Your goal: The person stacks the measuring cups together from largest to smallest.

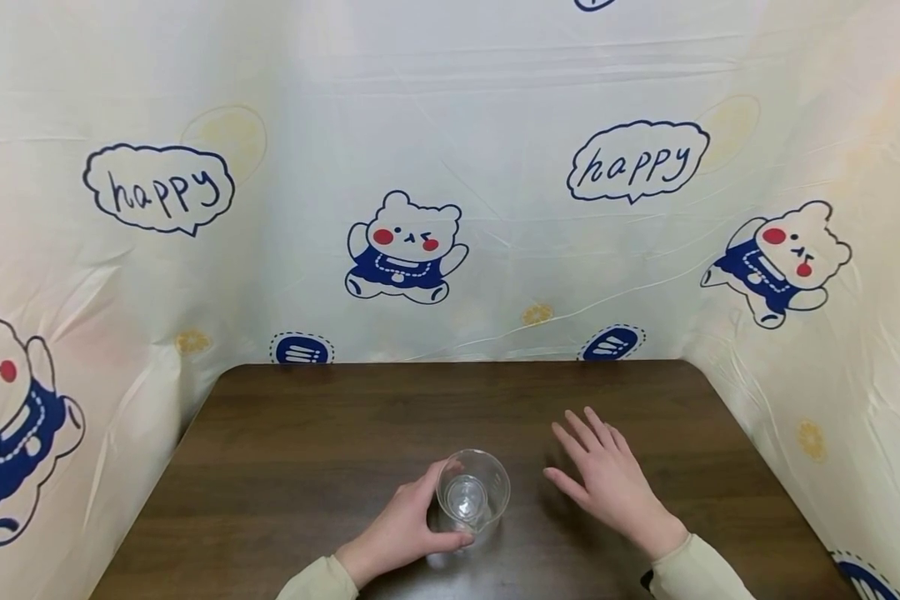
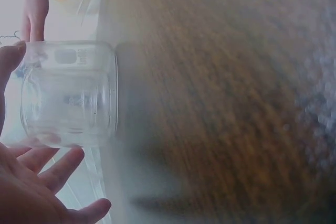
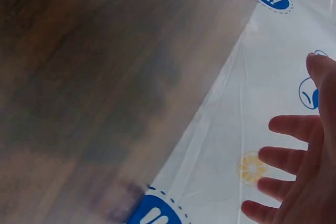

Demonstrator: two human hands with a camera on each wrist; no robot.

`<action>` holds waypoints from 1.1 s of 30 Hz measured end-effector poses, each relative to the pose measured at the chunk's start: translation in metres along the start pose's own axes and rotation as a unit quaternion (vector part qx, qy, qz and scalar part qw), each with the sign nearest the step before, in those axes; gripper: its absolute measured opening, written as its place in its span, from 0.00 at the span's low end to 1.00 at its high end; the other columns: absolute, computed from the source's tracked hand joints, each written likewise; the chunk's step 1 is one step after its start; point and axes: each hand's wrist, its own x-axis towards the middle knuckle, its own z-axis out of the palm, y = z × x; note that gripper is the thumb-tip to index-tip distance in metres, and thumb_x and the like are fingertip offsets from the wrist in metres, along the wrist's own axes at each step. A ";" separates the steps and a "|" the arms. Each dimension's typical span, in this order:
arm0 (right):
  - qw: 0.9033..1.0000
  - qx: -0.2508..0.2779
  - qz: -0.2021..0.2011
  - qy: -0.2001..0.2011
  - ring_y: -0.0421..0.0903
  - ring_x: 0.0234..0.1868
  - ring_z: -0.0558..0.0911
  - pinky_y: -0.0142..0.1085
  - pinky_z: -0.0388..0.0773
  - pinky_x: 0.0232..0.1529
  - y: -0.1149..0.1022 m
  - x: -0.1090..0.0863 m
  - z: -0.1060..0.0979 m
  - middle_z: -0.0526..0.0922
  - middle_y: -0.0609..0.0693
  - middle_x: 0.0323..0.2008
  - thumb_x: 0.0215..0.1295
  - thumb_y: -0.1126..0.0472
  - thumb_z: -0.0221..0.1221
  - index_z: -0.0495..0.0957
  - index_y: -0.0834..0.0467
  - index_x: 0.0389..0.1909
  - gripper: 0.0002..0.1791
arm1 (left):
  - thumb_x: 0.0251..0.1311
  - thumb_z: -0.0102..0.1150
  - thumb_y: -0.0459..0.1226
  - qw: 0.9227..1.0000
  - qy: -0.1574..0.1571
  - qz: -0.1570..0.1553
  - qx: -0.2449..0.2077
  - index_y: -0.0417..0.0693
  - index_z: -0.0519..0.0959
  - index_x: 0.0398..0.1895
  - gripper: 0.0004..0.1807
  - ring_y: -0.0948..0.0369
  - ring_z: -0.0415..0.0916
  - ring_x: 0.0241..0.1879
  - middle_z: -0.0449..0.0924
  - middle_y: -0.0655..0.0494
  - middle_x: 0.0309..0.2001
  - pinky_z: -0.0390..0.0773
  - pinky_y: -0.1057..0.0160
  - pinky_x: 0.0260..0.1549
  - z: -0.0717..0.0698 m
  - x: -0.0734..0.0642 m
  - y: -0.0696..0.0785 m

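Observation:
A clear glass beaker (image 1: pixel 495 500) is near the front of the table, with faint printed marks on its wall. My left hand (image 1: pixel 401 521) holds it from the left, thumb on the near side and fingers round the far side. Seen from the left wrist, the beaker (image 2: pixel 68 95) sits between the thumb and the spread fingers (image 2: pixel 63 171). My right hand (image 1: pixel 615 483) hovers over the table to the right of the beaker, fingers extended and holding nothing. In the right wrist view the right hand (image 3: pixel 302 166) shows its fingers apart.
The dark wooden table (image 1: pixel 330 425) has rounded far corners. A pale curtain (image 1: pixel 510 275) printed with bears and "happy" bubbles hangs along its back and both sides. Light sleeves (image 1: pixel 697 571) cover both forearms.

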 end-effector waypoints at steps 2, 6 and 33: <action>1.000 0.000 0.000 0.006 0.65 0.76 0.63 0.64 0.65 0.68 0.000 -0.001 0.004 0.72 0.60 0.72 0.69 0.35 0.61 0.77 0.56 0.69 0.37 | 0.52 0.77 0.60 1.000 0.000 0.000 0.001 0.52 0.66 0.74 0.50 0.57 0.79 0.60 0.77 0.64 0.67 0.75 0.44 0.59 0.000 -0.001 0.000; 0.999 0.002 0.001 0.036 0.66 0.77 0.62 0.64 0.62 0.70 0.000 -0.001 0.011 0.72 0.61 0.72 0.70 0.35 0.60 0.77 0.56 0.69 0.37 | 0.52 0.77 0.60 1.000 0.004 0.003 0.005 0.52 0.66 0.74 0.50 0.57 0.79 0.60 0.77 0.64 0.67 0.75 0.44 0.59 0.000 -0.001 -0.001; 0.997 -0.006 0.053 0.052 0.69 0.77 0.58 0.73 0.45 0.71 -0.002 -0.007 0.028 0.71 0.64 0.72 0.68 0.32 0.58 0.75 0.53 0.71 0.39 | 0.52 0.77 0.60 1.000 -0.008 -0.008 -0.017 0.54 0.64 0.76 0.51 0.54 0.77 0.63 0.76 0.60 0.69 0.75 0.43 0.61 0.004 0.001 -0.001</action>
